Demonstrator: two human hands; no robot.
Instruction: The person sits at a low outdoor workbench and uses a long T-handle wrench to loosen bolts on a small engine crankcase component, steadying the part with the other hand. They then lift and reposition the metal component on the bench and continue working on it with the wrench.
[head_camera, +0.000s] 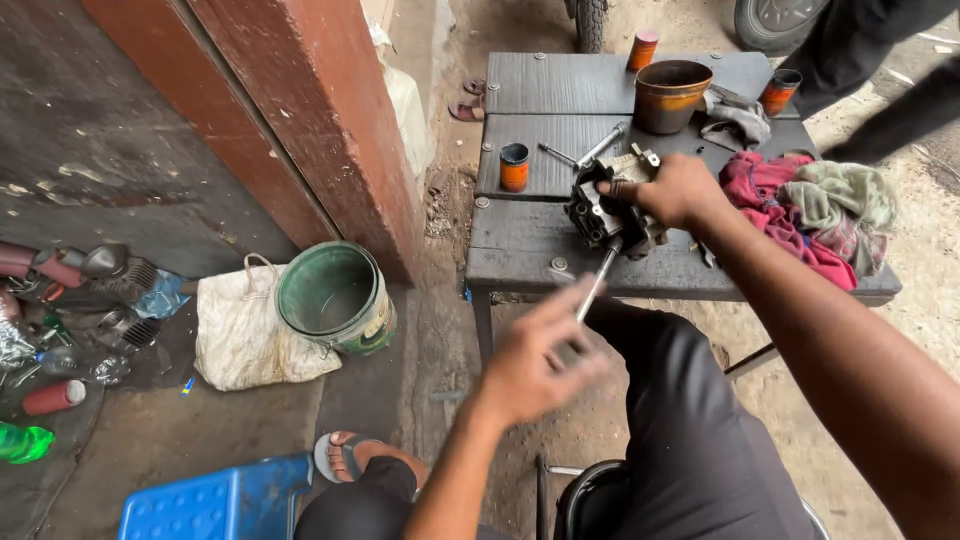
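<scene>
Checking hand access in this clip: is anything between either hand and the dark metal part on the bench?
Nothing visible. The right hand already rests on top of the metal part at the front of the bench. The left hand grips the handle of a tool whose shaft runs straight up to the part.

Left hand (535, 365) loosely curled, right hand (678, 190) clamped, arm outstretched.

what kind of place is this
Probably a roadside or open-air mechanic's workshop. A dark metal engine part sits on a worn wooden bench, worked by the left hand and right hand; oily rags and tyres lie nearby.
</scene>
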